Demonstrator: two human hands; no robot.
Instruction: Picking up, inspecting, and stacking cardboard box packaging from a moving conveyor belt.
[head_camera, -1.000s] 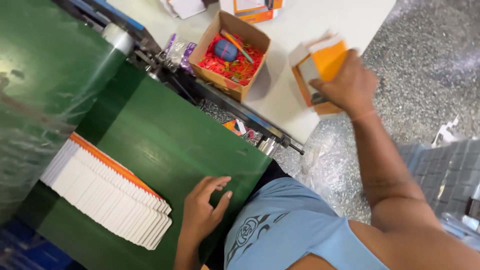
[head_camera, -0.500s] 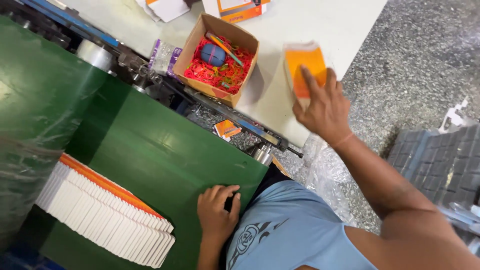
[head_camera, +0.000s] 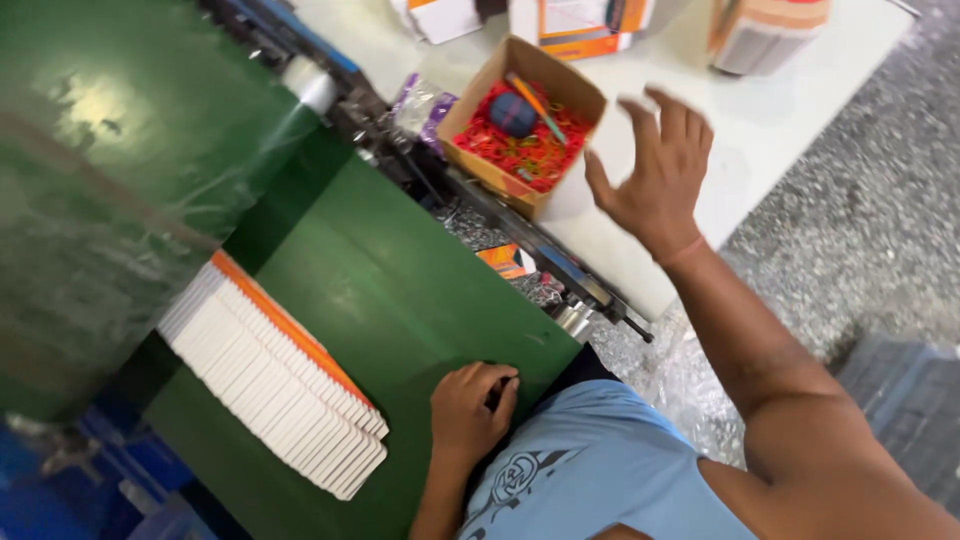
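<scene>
My right hand (head_camera: 655, 175) hangs empty, fingers spread, beside the cardboard box (head_camera: 520, 125); my left hand (head_camera: 470, 410) rests curled on the green table (head_camera: 400, 300).

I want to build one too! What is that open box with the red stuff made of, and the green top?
The open box looks like plain brown cardboard: matte, with thin folded walls. The red stuff inside looks like rubber bands, though it is too blurry to be sure. The green top is smooth and slightly shiny, perhaps painted metal or laminate; I cannot tell which.

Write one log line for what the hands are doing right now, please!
right hand: open, empty, above white table beside cardboard box | left hand: curled, resting on green surface | flat white stack: untouched
</scene>
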